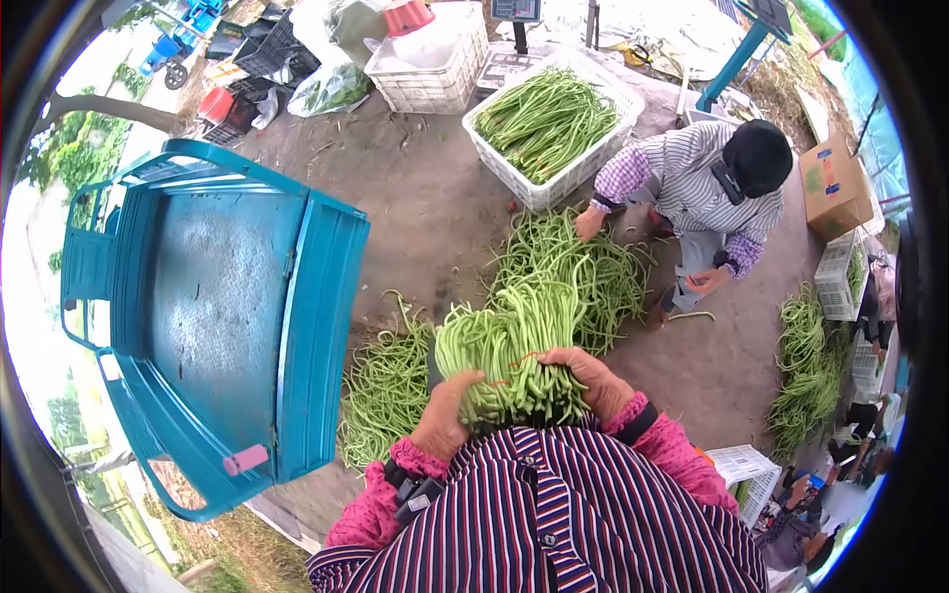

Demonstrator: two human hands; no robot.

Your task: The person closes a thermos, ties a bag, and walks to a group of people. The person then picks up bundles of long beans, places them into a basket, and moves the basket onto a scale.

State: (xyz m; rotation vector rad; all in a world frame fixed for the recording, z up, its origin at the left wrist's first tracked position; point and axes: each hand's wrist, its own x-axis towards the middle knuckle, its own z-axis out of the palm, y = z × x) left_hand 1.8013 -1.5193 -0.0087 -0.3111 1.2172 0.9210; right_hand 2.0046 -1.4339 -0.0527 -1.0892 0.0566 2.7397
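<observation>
A thick bundle of green long beans lies across my lap, folded over, with thin orange-red bands showing near its lower part. My left hand grips the bundle's left side, thumb on top. On the right side, my right hand is closed round the beans near a band; its fingertips are partly hidden. Just beyond the bundle spreads a loose pile of long beans. Another loose heap of beans lies on the ground by my left hand.
A co-worker crouches at the right, one hand in the pile. Behind it stands a white crate full of long beans. The blue cart bed stands at left. More beans, a cardboard box and crates are at far right.
</observation>
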